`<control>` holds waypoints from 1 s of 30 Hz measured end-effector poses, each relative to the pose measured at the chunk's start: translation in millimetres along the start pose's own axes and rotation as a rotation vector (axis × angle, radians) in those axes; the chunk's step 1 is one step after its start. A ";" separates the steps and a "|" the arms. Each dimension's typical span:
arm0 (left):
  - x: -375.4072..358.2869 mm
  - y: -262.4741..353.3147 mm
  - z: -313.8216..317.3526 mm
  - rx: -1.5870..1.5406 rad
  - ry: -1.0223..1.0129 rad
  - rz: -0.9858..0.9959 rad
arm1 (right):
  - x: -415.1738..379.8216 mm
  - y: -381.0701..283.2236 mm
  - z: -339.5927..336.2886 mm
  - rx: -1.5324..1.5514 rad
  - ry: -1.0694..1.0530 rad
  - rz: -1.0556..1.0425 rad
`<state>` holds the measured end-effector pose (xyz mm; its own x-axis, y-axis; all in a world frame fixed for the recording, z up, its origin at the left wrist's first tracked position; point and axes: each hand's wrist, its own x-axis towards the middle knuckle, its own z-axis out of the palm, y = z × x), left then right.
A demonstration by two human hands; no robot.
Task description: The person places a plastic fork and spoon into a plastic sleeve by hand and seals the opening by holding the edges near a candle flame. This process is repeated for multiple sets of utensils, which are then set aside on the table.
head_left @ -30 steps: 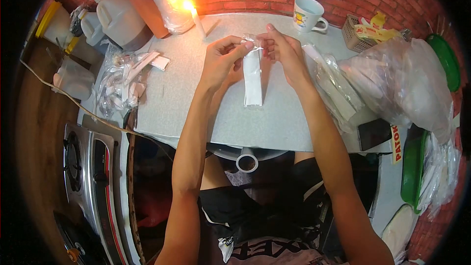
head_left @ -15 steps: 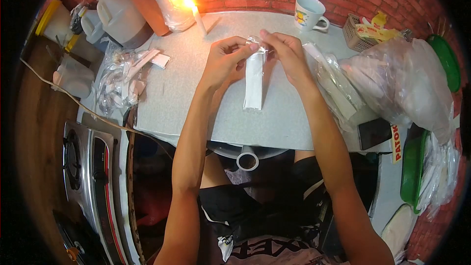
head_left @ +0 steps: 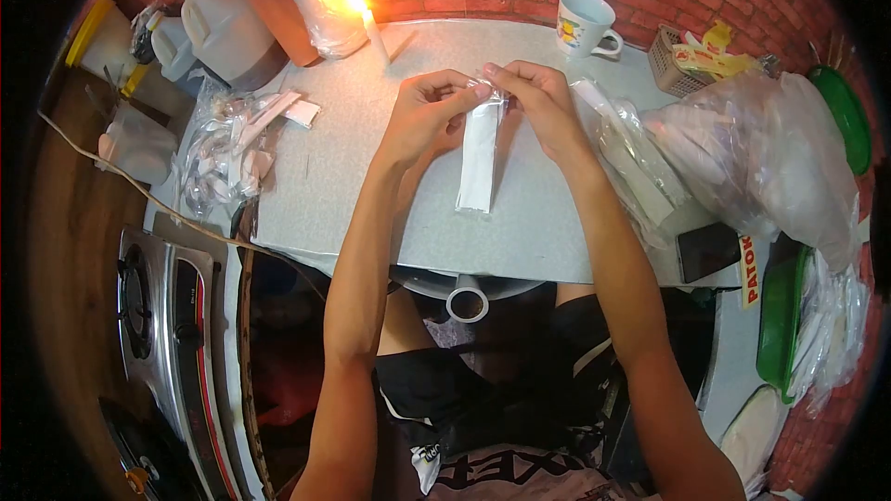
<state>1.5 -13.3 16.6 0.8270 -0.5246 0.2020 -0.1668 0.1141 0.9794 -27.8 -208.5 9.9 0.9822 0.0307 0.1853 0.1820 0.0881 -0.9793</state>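
A narrow white strip in a clear plastic sleeve [head_left: 478,158] hangs down over the table from between my hands. My left hand [head_left: 434,111] pinches the sleeve's top edge from the left. My right hand [head_left: 531,97] has its thumb and fingers closed on the same gathered top end, close beside the left fingertips. A lit white candle [head_left: 375,39] stands behind and to the left of my hands, apart from the sleeve. On the left lies a heap of similar wrapped strips [head_left: 237,144]. Clear sleeves [head_left: 631,153] lie to the right.
A mug [head_left: 585,26] and a small basket [head_left: 677,65] stand at the back right. A plastic bag [head_left: 770,148] and a phone [head_left: 708,252] are on the right. Jugs [head_left: 227,32] stand at the back left, above a gas stove [head_left: 172,325].
The strip's lower end has swung slightly left and down. My right fingertips have shifted slightly left and down, closer to my left fingers.
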 end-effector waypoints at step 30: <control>-0.2 -0.1 -6.0 -0.027 0.009 -0.022 | -0.4 1.1 -2.2 0.042 -0.049 0.041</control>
<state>4.6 -8.1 16.4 0.8350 -0.5199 0.1802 -0.1343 0.1250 0.9830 -27.9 -210.6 8.6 0.9851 0.0839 0.1501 0.1388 0.1273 -0.9821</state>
